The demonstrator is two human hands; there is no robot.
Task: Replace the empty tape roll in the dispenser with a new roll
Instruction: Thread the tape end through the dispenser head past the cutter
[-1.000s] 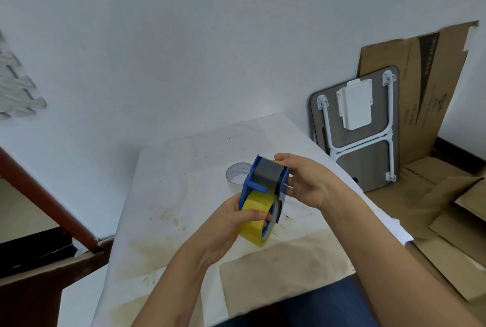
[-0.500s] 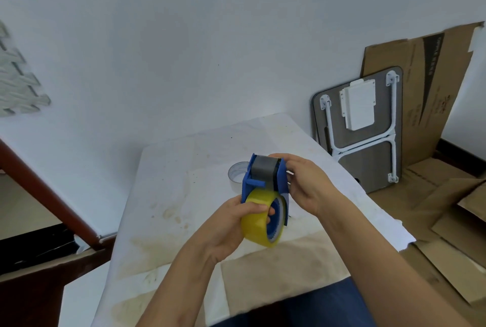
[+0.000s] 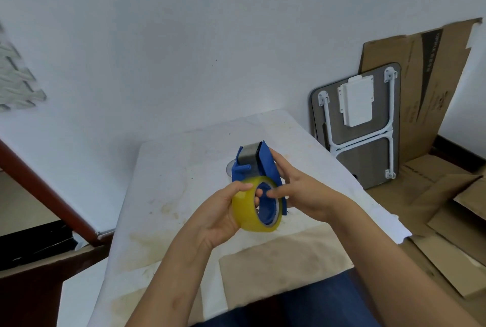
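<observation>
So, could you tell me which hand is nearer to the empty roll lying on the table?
Right, I'd say, narrowly. The right hand holds the dispenser just right of the empty roll, which peeks out behind it. The left hand grips the yellow tape lower, closer to the person.

Above the stained white table, the left hand grips the yellow tape roll seated in the blue dispenser. The right hand holds the dispenser's side, 1 finger at the roll's core.
</observation>
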